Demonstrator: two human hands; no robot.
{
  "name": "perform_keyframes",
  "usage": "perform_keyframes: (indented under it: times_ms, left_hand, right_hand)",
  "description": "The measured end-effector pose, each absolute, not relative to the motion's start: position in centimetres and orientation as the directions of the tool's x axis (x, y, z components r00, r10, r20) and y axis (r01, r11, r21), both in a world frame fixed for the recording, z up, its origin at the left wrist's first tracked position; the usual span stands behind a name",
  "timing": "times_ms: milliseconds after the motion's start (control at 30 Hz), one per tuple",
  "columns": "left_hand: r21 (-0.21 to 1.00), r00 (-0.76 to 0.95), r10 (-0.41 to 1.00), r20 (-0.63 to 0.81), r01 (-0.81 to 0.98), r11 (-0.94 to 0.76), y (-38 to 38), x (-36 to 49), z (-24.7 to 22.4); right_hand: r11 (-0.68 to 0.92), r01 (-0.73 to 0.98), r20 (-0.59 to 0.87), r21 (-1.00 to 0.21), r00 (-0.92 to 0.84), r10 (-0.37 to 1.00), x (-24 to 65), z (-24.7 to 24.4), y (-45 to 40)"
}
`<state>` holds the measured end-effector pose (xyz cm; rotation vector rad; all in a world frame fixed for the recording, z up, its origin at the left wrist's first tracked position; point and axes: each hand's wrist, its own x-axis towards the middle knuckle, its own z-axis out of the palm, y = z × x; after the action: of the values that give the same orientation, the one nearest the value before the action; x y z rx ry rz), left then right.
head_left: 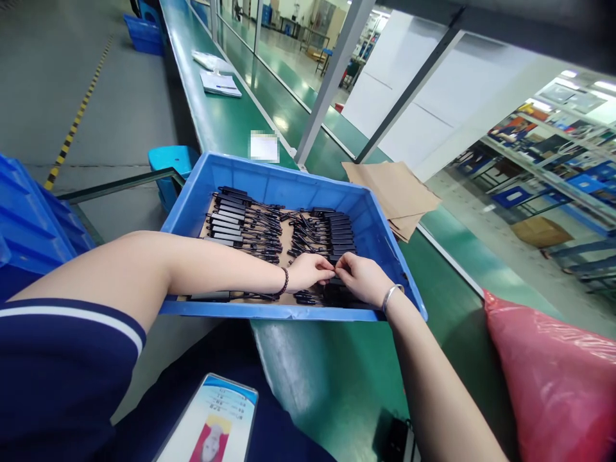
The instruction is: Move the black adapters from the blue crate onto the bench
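Observation:
My left hand reaches into a blue plastic bin, its thumb and fingers pinched together. Fingertip to fingertip with it, my right hand is also closed in a pinch. Whatever lies between the fingers is too small or hidden to name. Below both hands is a row of black box-shaped devices with short cables, along the bin's right side. A second row of such devices fills the left side, some with grey faces, partly covered by my left forearm. Their cables point toward the middle, over brown cardboard.
The bin rests on a green worktop. Brown paper sheets lie behind its right corner, and a red plastic bag is at the right. A blue stool and blue crates stand left. Metal posts rise behind.

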<state>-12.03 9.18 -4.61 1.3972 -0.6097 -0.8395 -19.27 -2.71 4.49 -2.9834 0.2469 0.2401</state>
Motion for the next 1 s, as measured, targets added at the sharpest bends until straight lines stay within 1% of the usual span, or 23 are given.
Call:
perform_keyframes:
  times_ms: [167, 333, 433, 567, 700, 833, 1000]
  left_hand:
    - [0.992, 0.58, -0.808, -0.103, 0.116, -0.043, 9.3, -12.2, -4.3]
    - [0.996, 0.581, -0.812, -0.05, -0.031, -0.084, 8.9, -11.7, -4.3]
    - [0.991, 0.565, -0.825, -0.031, -0.091, -0.1, 8.8, -11.2, -4.8]
    - [0.988, 0.521, -0.853, 0.021, -0.14, -0.061, 8.9, -10.7, -5.1]
    - [0.995, 0.513, -0.857, 0.036, -0.103, -0.019, 9.2, -10.7, -4.7]
    - [1.0, 0.494, -0.869, 0.001, -0.012, -0.006, 9.6, -11.0, -4.2]
    - [1.0, 0.512, -0.859, 0.001, 0.021, 0.014, 9.7, -11.1, -3.8]
  right_hand:
    - [-0.973, -0.179, -0.232, -0.146, 0.962, -0.143, -19.2, 4.5, -2.8]
    - [-0.982, -0.17, -0.288, -0.075, 0.947, -0.142, -19.2, 4.4, -2.8]
    - [-0.989, -0.147, -0.315, -0.031, 0.94, -0.13, -19.2, 4.2, -3.0]
    - [-0.99, -0.138, -0.338, -0.03, 0.934, -0.12, -19.3, 4.2, -3.0]
    - [-0.987, -0.159, -0.361, -0.026, 0.922, -0.139, -19.2, 4.4, -2.8]
    - [-0.983, -0.181, -0.371, -0.028, 0.915, -0.158, -19.1, 4.0, -3.0]
    - [-0.966, -0.246, -0.346, -0.076, 0.916, -0.206, -19.1, 3.8, -3.4]
